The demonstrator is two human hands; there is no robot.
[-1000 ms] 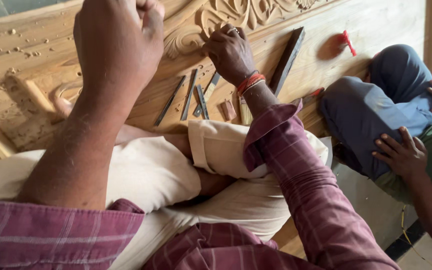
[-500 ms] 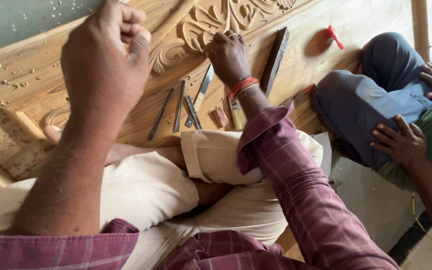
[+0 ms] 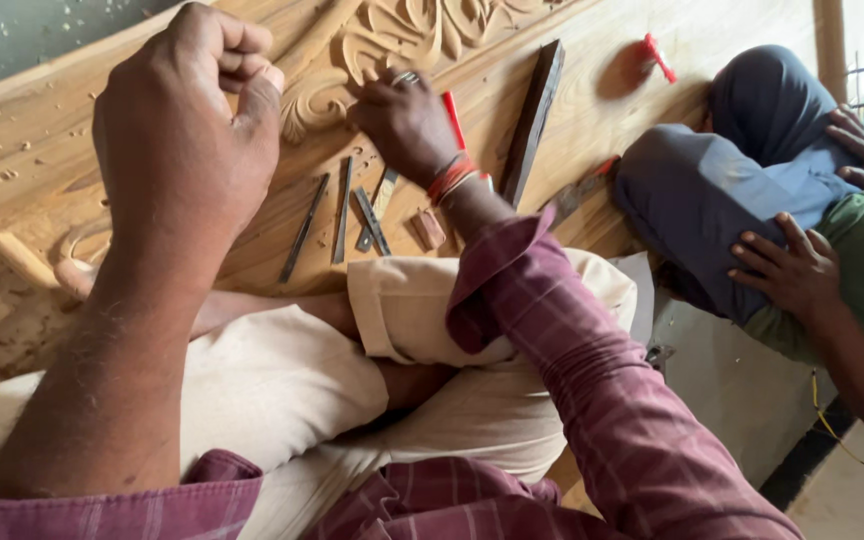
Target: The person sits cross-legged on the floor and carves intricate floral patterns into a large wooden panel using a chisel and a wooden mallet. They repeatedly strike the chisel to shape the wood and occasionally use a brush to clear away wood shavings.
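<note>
My left hand (image 3: pixel 187 150) is raised close to the camera as a closed fist, and nothing shows in it. My right hand (image 3: pixel 407 125), with red bangles at the wrist, rests curled on the carved wooden panel (image 3: pixel 652 110), beside the floral carving (image 3: pixel 402 30). A short metal end of a chisel (image 3: pixel 405 77) sticks out above its fingers. A red pencil (image 3: pixel 452 118) lies just right of that hand. My crossed legs in cream trousers (image 3: pixel 282 390) are below.
Several loose chisels (image 3: pixel 342 210) and a small wooden block (image 3: pixel 429 228) lie on the panel near my knee. A dark wooden bar (image 3: pixel 534 120) and a red tool (image 3: pixel 657 55) lie farther right. Another person in blue trousers (image 3: pixel 712 190) sits at the right, with one hand (image 3: pixel 792 270) on the knee.
My left fist has come lower and a little left in the view. My right hand stays at the carving.
</note>
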